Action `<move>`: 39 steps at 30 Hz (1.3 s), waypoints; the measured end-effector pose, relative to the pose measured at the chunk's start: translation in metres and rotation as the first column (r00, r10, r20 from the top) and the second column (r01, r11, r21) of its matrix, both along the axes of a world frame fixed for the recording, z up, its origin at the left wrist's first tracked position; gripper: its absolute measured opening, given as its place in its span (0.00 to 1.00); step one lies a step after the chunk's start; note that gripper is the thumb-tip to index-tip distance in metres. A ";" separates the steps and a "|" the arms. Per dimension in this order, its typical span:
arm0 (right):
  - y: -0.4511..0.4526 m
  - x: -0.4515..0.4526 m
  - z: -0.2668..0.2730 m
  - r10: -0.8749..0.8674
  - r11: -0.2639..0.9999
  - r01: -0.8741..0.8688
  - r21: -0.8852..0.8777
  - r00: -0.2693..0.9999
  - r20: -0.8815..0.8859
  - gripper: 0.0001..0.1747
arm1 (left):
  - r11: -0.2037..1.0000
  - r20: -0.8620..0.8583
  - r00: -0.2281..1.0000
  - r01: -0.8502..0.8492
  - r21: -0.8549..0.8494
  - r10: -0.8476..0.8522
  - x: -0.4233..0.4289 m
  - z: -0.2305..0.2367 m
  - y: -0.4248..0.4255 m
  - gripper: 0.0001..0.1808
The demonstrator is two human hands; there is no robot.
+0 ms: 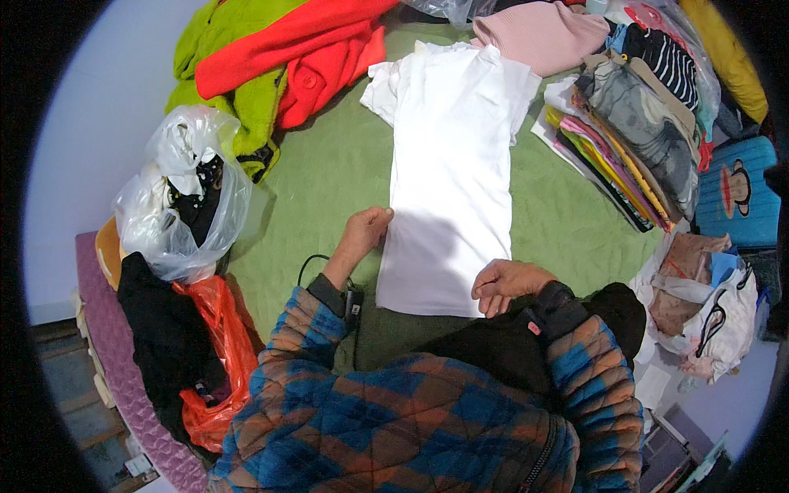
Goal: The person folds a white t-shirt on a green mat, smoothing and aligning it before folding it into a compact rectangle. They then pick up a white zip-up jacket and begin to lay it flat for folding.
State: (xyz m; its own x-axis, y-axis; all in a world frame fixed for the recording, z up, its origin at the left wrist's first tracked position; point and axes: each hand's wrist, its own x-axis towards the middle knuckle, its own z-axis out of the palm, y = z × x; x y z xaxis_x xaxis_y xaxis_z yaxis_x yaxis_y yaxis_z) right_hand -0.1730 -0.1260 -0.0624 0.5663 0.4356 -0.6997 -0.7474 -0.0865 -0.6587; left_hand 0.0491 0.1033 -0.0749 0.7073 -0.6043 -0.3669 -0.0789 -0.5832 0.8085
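Observation:
A white garment (453, 160), folded into a long strip, lies on the green bedcover (308, 203) before me, its short sleeves at the far end. My left hand (368, 227) pinches or touches the garment's left edge between thumb and finger; the exact hold is hard to make out. At the near right corner, my right hand (508, 285) rests over the cloth with its fingers curled down, and whether they grip the fabric is hidden. A shadow falls across the lower part of the garment.
Red clothing (308, 68) and a lime-green garment (259, 132) lie at the far left. Clear plastic bags (185, 246) and an orange-red bag (216, 345) stand on the left. A pile of folded clothes (641, 135), a pink knit (542, 37) and a blue case (736, 197) are at the right.

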 end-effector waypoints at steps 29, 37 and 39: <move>0.002 0.011 0.011 -0.237 0.964 0.253 -0.082 0.957 0.165 0.09 | 0.998 0.512 0.859 -0.045 0.031 0.023 0.012 0.008 -0.046 0.13; -0.003 0.011 0.008 -0.248 0.966 0.258 -0.032 0.952 0.181 0.09 | 0.980 0.446 0.893 -0.133 0.149 0.054 0.026 -0.012 -0.064 0.14; -0.003 0.012 0.009 -0.248 0.965 0.258 -0.035 0.953 0.174 0.09 | 0.983 0.486 0.872 -0.140 0.120 0.065 0.027 -0.015 -0.067 0.14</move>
